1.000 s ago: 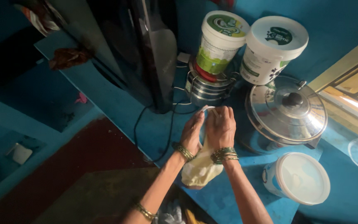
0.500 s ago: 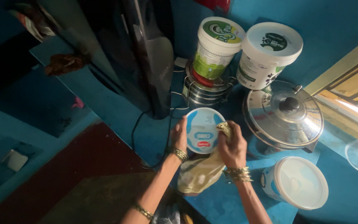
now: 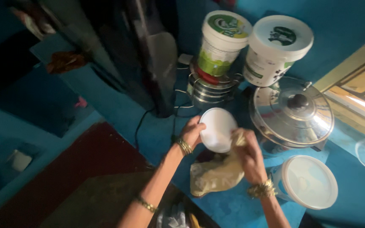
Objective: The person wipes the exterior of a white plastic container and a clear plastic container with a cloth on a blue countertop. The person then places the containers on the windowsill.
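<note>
Head view, looking down on a blue counter (image 3: pixel 233 207), and the biggest thing near the grip is the steel pot with its domed lid (image 3: pixel 291 113), just right of the hands. Beyond the hands stand two lidded tubs: the green-labelled tub (image 3: pixel 219 44) on stacked steel tins (image 3: pixel 210 88), the white tub (image 3: pixel 275 48) beside it. Nearer, right of the grip, a white-lidded container (image 3: pixel 307 181). Now the hands: the left hand (image 3: pixel 193 131) grips the edge of a round white lid (image 3: pixel 218 128), plain face up, while the right hand (image 3: pixel 246 153) is clenched on a pale cloth (image 3: pixel 216 175) pressed to the lid's rim (cloth trailing below). Judging from this, wiping is underway; nothing shows it finished.
</note>
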